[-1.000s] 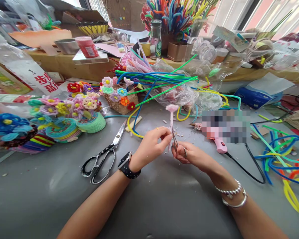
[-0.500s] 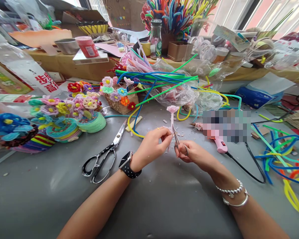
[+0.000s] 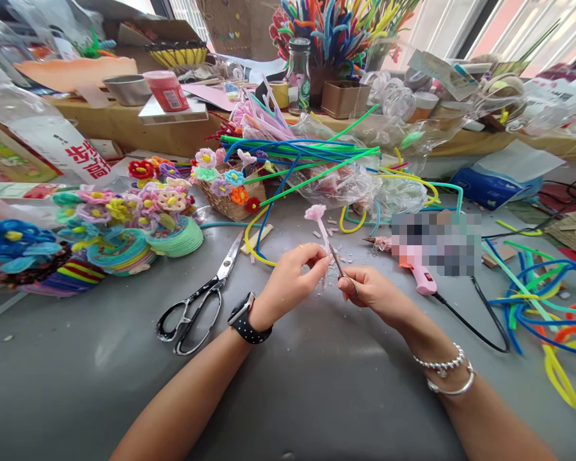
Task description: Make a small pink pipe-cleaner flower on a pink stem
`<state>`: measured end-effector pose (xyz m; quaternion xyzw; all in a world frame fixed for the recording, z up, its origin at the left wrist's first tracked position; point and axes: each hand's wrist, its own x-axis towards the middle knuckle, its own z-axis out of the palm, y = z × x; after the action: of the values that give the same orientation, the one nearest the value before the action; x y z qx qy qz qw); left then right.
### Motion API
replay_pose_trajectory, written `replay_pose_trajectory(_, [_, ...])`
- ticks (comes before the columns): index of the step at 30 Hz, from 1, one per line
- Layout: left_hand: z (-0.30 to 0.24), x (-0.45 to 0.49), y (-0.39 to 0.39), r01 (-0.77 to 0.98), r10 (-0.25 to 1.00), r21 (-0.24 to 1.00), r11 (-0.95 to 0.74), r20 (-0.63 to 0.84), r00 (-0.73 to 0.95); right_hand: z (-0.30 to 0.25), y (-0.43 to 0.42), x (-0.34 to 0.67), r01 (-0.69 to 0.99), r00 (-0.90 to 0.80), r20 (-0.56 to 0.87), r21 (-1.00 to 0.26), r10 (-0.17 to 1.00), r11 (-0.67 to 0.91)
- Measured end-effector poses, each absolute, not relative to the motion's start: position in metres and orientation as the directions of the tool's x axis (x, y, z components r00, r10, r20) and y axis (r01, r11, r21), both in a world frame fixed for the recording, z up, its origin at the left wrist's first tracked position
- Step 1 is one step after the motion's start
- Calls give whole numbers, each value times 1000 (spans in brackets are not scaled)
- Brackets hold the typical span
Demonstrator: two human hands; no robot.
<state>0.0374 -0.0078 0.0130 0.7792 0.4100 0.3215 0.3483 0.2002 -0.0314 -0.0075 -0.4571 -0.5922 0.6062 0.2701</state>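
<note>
A pale pink pipe-cleaner flower (image 3: 315, 212) stands up from my left hand (image 3: 300, 278), its stem pinched between thumb and fingertips and leaning left. My right hand (image 3: 369, 291) is closed on the handles of small scissors (image 3: 336, 259). Their narrow blades point up and left and lie right by the stem; whether they touch it I cannot tell. Small pink clippings (image 3: 333, 230) are scattered on the grey table around the hands. Large black-handled scissors (image 3: 204, 301) lie with blades together, left of my left hand.
A pink glue gun (image 3: 423, 279) with a black cord lies at right, partly blurred out. Loose coloured pipe cleaners (image 3: 532, 307) spread beyond it. Pots of fuzzy flowers (image 3: 175, 234) stand at left, near a flower basket (image 3: 235, 198). Plastic bags (image 3: 326, 182) lie behind.
The flower has tipped to the left and its head has moved left. The small scissors have turned, and their blades now look closer together. Both hands stay in nearly the same place.
</note>
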Motion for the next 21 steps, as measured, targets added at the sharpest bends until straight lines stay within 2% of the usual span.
replay_pose_trajectory(3, [13,38,-8,398,863,817,-418,220,455,-7,-32,202,168,-530,-233,-971,816,-168])
replay_pose_trajectory(7, [13,37,-8,383,864,824,-418,230,449,-5,-33,203,172,-647,-177,-981,742,-85])
replay_pose_trajectory(14, [16,38,-9,362,830,826,-431,206,518,-4,-33,203,280,-625,-178,-960,760,6])
replay_pose_trajectory(21, [19,37,-10,327,822,858,-397,173,543,-3,-34,201,256,-540,-145,-967,829,-2])
